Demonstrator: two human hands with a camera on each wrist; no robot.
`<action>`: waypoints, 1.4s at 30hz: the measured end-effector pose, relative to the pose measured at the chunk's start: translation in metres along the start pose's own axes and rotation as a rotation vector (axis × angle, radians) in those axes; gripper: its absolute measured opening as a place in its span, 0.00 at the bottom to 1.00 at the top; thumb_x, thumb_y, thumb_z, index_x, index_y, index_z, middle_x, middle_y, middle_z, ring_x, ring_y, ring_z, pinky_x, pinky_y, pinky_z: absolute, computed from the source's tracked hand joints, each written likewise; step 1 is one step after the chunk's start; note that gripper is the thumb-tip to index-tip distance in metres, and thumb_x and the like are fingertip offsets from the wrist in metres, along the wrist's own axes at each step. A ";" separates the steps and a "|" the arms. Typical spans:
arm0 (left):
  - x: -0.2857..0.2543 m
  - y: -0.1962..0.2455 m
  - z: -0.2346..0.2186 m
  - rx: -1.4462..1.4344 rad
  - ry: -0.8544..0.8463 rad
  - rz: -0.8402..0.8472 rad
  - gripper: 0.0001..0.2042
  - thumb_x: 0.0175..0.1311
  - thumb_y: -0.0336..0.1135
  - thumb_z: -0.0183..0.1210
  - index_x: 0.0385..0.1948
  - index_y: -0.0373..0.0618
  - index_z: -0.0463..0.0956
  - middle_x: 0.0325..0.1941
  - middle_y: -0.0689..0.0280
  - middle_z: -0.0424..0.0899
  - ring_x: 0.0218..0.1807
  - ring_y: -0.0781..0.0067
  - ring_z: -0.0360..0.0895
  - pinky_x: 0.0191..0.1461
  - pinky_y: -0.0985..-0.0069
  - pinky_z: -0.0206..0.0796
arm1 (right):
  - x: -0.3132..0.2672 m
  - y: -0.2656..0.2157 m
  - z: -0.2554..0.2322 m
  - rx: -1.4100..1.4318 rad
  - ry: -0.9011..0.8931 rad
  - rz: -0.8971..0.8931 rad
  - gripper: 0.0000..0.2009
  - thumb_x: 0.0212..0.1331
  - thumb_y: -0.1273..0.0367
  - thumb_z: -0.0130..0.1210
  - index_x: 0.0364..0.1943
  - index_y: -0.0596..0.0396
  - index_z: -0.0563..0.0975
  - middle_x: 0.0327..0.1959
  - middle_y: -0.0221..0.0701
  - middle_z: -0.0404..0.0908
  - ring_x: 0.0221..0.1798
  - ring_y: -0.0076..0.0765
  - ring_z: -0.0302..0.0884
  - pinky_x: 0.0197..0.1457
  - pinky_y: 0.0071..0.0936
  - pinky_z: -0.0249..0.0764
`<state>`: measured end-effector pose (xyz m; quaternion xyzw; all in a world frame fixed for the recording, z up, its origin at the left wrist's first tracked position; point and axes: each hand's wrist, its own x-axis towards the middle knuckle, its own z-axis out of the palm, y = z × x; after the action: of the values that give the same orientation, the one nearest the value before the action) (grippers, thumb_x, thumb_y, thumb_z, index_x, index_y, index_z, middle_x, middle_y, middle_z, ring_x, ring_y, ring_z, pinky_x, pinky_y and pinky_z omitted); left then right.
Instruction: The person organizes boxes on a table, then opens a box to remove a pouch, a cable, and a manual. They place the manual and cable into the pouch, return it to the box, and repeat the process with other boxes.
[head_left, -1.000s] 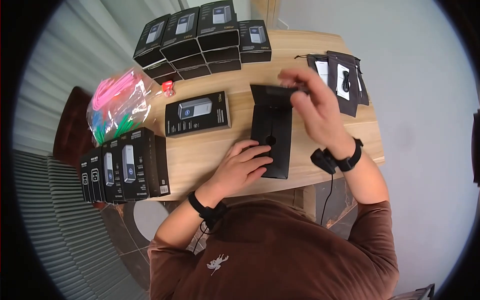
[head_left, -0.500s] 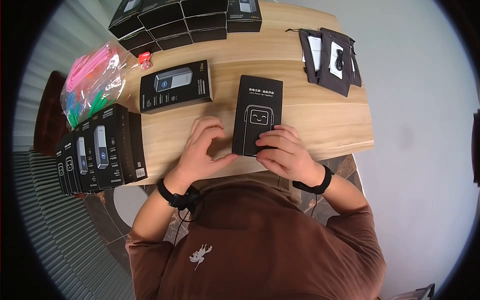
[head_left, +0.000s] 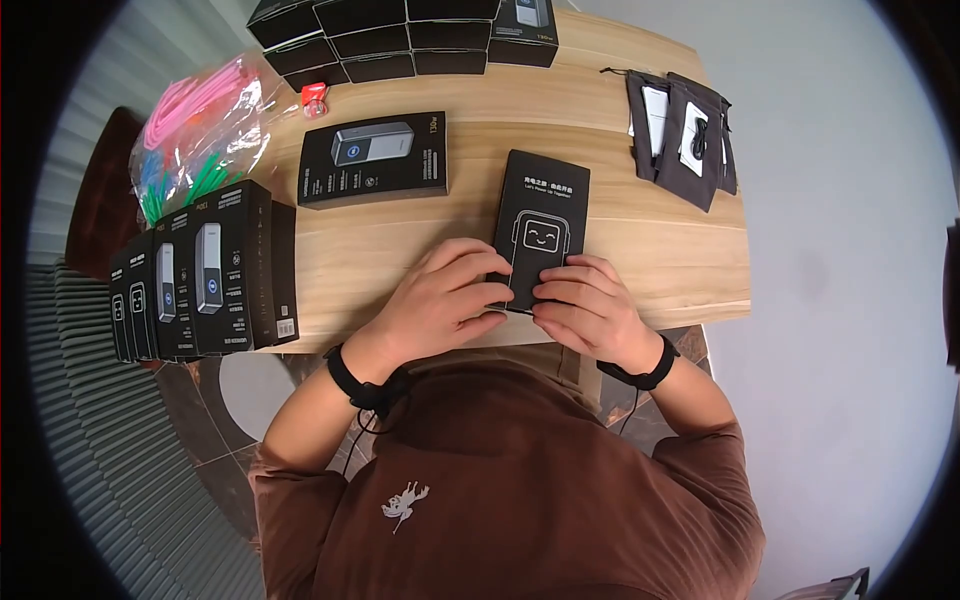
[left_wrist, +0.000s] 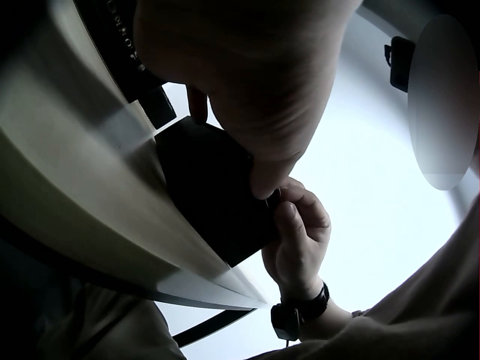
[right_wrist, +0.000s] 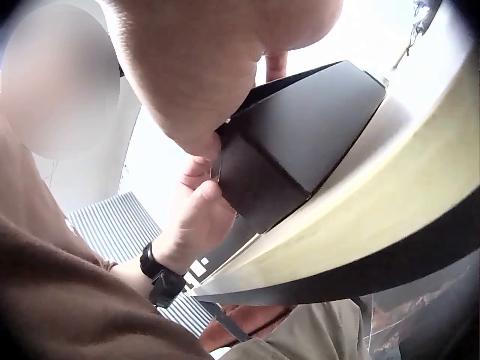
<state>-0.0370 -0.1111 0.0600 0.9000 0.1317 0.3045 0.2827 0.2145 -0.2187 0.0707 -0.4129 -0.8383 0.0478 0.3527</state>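
A black box (head_left: 535, 232) with a line-drawn smiling face on its lid lies before the person on the table, its lid down. At its near left corner the left hand (head_left: 455, 295) bends its fingers over the edge. The right hand (head_left: 590, 305) grips the near right part, fingers on top. In the right wrist view, the thumb of the left hand (right_wrist: 201, 210) is at the box's near end (right_wrist: 259, 184), close to a thin flap edge. The left wrist view shows the right hand (left_wrist: 300, 232) pinching the box's near edge, with the box (left_wrist: 210, 184) dark against the light.
Another black box (head_left: 375, 160) with a printed device lies to the left. Several upright boxes (head_left: 220, 275) stand at the left edge; more are stacked (head_left: 370, 40) behind. A plastic bag of coloured cords (head_left: 205, 130), a red packet (head_left: 315, 98) and dark pouches (head_left: 690, 140) are also on the table.
A second ago the box stood open with its lid raised; the lid then came down under the right hand. The left hand has since moved right, onto the box's near left corner.
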 end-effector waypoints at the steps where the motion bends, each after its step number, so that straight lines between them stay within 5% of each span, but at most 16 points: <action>1: 0.000 0.000 0.000 -0.004 -0.001 0.002 0.16 0.49 0.30 0.77 0.40 0.49 0.84 0.56 0.67 0.82 0.62 0.54 0.75 0.62 0.62 0.74 | 0.000 0.000 -0.001 -0.002 -0.005 -0.003 0.10 0.55 0.69 0.72 0.41 0.50 0.86 0.50 0.30 0.87 0.57 0.39 0.85 0.66 0.45 0.76; 27: -0.001 -0.002 -0.002 0.020 0.014 0.032 0.16 0.46 0.29 0.76 0.39 0.50 0.85 0.55 0.67 0.83 0.54 0.56 0.77 0.56 0.63 0.74 | -0.002 -0.004 -0.004 0.005 -0.016 0.002 0.10 0.53 0.72 0.72 0.40 0.53 0.86 0.49 0.30 0.86 0.53 0.38 0.84 0.62 0.42 0.78; 36: 0.003 0.003 0.007 0.023 0.020 0.007 0.11 0.53 0.34 0.75 0.38 0.52 0.85 0.49 0.71 0.82 0.46 0.63 0.78 0.50 0.66 0.73 | -0.010 -0.001 0.001 -0.053 -0.009 0.094 0.12 0.52 0.72 0.73 0.42 0.54 0.87 0.48 0.30 0.87 0.48 0.35 0.84 0.47 0.32 0.77; 42: 0.003 0.004 0.001 0.067 -0.024 0.056 0.11 0.52 0.31 0.74 0.37 0.51 0.85 0.48 0.69 0.82 0.43 0.62 0.80 0.49 0.66 0.74 | -0.005 -0.002 -0.002 -0.007 -0.015 -0.023 0.12 0.52 0.70 0.72 0.41 0.53 0.87 0.49 0.29 0.87 0.50 0.36 0.84 0.49 0.33 0.77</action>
<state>-0.0339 -0.1135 0.0631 0.9159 0.1130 0.2969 0.2451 0.2160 -0.2244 0.0700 -0.4042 -0.8457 0.0441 0.3456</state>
